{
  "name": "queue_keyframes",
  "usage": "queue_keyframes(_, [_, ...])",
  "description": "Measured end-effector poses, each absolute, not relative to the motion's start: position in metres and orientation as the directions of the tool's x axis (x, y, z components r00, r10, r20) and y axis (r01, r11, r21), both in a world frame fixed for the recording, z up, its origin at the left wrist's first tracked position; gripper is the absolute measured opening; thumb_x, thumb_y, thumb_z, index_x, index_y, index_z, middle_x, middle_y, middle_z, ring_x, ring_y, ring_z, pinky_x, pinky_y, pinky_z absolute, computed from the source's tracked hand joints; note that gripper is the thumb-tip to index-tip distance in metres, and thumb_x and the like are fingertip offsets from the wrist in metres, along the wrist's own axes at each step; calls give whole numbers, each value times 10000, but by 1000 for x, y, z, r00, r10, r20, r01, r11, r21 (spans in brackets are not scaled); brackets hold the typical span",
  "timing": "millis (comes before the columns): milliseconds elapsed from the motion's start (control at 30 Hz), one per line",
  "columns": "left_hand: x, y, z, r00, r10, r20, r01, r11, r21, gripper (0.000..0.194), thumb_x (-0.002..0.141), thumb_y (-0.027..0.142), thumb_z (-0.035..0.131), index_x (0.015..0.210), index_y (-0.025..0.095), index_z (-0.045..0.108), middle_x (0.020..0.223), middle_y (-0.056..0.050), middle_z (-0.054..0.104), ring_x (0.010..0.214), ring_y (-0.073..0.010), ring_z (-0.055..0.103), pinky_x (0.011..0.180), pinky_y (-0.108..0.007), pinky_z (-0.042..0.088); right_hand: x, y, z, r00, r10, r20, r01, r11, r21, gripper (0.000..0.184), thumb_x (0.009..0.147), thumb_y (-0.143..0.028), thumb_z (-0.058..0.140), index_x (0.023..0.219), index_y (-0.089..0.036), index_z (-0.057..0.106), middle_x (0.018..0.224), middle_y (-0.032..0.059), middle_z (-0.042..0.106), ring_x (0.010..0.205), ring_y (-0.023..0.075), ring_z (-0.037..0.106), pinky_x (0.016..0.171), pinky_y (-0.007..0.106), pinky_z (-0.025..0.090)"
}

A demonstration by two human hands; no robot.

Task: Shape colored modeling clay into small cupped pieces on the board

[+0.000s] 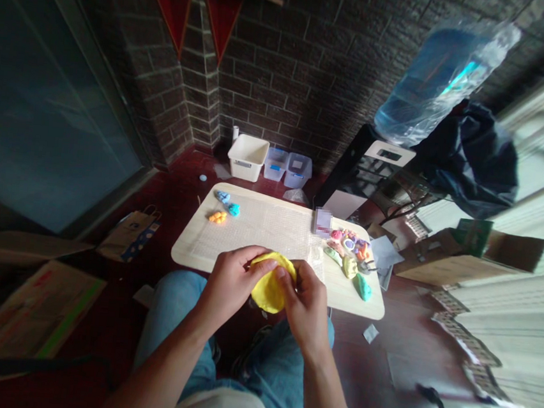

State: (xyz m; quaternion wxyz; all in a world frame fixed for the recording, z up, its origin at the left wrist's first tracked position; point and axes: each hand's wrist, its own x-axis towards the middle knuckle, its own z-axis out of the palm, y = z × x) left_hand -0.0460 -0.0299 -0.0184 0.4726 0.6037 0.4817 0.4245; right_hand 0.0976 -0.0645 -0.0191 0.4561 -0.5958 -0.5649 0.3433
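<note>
Yellow, dough-like disc (266, 293), thin and slightly uneven at its rim, was held up by the near edge of the pale table (344, 296), left hand (232, 274) and right hand (308, 297) curled round its sides with thumbs pressed on its face; flattening appeared in hand, the next move calling for even pressure; lumpy blue pieces (233, 209) lay far left, a rounded green piece (364, 288) right

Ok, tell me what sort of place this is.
Probably a room in a home or small office: there's a water dispenser, curtains and a small table bearing colourful, clay-like lumps.
</note>
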Motion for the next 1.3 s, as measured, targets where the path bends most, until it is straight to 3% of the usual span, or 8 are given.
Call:
queue_keyframes(333, [-44,-36,-17,187,981,52,114,-74,991,247,867,386,605,913,169,715,795,-37,732,729,-179,669,618,-223,520,99,-66,-6,110,980,168,410,110,-906,277,905,-375,568,725,-170,613,590,-38,497,551,94,433,497,199,338])
queue_keyframes(500, [-48,-36,-17,200,978,52,117,-77,990,219,860,364,618,934,178,706,846,-38,725,776,-186,671,689,-248,540,100,-66,-4,100,989,107,329,68,-942,273,879,-427,617,858,-162,682,658,-10,598,564,105,470,502,208,368])
queue_keyframes(700, [-48,-39,-15,240,970,37,111,-65,992,259,873,381,608,1047,207,689,891,-38,726,767,-176,681,652,-234,547,102,-64,-4,93,978,187,424,131,-896,305,920,-423,561,830,-166,699,632,-8,594,545,105,486,493,208,366])
queue_keyframes(833, [-48,-37,-13,204,976,76,56,-90,994,429,871,311,611,1295,258,570,1014,-47,706,790,-161,690,650,-220,556,103,-64,-6,108,990,89,307,52,-950,314,898,-463,583,965,-171,678,694,8,628,585,123,543,508,214,420])
queue_keyframes(933, [-47,-35,-13,104,987,126,88,-135,987,307,880,289,584,1179,230,618,1067,-57,683,820,-159,687,654,-212,551,101,-66,-7,84,996,-29,155,-41,-987,397,843,-498,640,1053,-161,638,709,12,627,588,138,570,484,222,442])
queue_keyframes(1067, [-46,-36,-14,63,992,112,116,-119,986,195,862,253,579,1049,210,545,1021,-41,662,762,-142,673,607,-209,537,98,-67,-11,64,983,-170,61,-174,-983,404,819,-519,639,983,-150,623,671,-9,574,488,114,506,404,218,403])
queue_keyframes(1200, [-48,-39,-11,141,983,119,106,-134,985,355,858,263,604,1199,225,515,965,-32,690,779,-152,685,657,-227,544,102,-67,-17,118,990,-76,150,-94,-984,321,842,-480,615,806,-161,603,624,-33,490,524,103,459,440,209,363])
queue_keyframes(1300, [-50,-37,-8,170,978,118,192,-150,970,385,852,354,643,1214,227,613,982,-47,741,830,-183,705,703,-250,551,106,-68,-18,125,992,2,270,-32,-962,293,878,-443,579,793,-164,604,636,-22,509,562,110,470,480,214,374])
